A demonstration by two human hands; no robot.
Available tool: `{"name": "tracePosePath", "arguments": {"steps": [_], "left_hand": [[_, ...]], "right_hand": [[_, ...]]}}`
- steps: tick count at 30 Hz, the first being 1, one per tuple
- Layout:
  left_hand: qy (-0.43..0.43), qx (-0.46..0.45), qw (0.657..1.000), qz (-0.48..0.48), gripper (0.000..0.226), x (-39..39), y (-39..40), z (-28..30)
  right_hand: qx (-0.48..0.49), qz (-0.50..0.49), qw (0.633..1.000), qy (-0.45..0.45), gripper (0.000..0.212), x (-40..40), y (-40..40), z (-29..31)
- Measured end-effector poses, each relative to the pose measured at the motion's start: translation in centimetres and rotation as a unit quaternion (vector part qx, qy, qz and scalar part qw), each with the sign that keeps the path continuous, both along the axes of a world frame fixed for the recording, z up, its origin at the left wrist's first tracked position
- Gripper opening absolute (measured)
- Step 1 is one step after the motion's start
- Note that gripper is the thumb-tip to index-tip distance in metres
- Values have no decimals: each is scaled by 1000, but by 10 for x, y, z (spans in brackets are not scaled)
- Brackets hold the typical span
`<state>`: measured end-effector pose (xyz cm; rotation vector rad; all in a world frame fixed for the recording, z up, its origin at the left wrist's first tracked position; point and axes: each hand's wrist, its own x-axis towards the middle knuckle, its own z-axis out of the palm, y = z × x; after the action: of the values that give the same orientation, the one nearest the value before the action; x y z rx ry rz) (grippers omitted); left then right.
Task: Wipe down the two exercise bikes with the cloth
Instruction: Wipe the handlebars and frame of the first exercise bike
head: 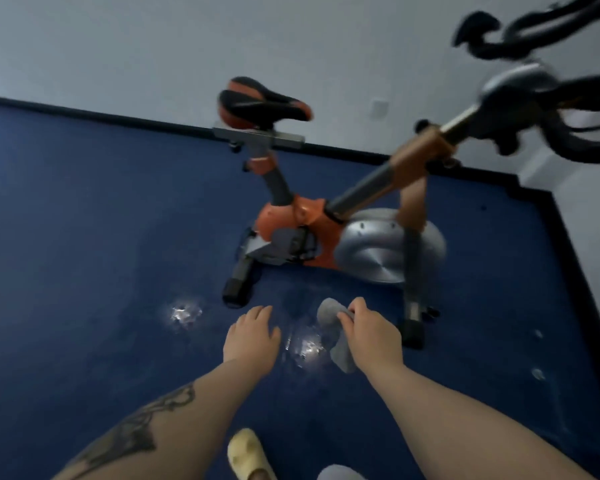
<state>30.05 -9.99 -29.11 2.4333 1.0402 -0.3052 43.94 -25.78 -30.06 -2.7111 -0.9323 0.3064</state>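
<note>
Approach step, no wiping contact yet. Right hand [371, 332] is clamped on a bunched grey cloth [336, 336], held in the air in front of the body. Left hand [252, 336] is empty, fingers loosely spread, palm down, near the right hand but not touching it. Both hands hang over the blue floor [84, 271], short of the orange and silver exercise bike [326, 233], which stands upright by the white wall [187, 46]. Only one bike is clearly in view. Black handlebars [551, 109] at upper right are blurred. Black and orange saddle [262, 102] is untouched. Next move, as a judgement: carry the cloth forward onto a bike surface, likely the silver flywheel cover [385, 251] or the frame, and press and rub; left hand could steady the frame.
</note>
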Motion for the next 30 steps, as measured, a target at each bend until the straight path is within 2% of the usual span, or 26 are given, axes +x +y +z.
{"name": "tracePosePath", "arguments": {"steps": [5, 11, 23, 30], "left_hand": [[4, 15, 1000, 25, 53, -34, 125, 4], [7, 8, 999, 53, 51, -50, 235, 5], [10, 7, 995, 99, 51, 20, 464, -2], [0, -4, 994, 109, 52, 50, 598, -3]], "right_hand": [[-3, 47, 999, -4, 25, -27, 129, 3], [0, 73, 997, 8, 23, -33, 248, 9], [50, 132, 989, 50, 23, 42, 507, 15], [49, 112, 991, 62, 21, 68, 643, 17]]}}
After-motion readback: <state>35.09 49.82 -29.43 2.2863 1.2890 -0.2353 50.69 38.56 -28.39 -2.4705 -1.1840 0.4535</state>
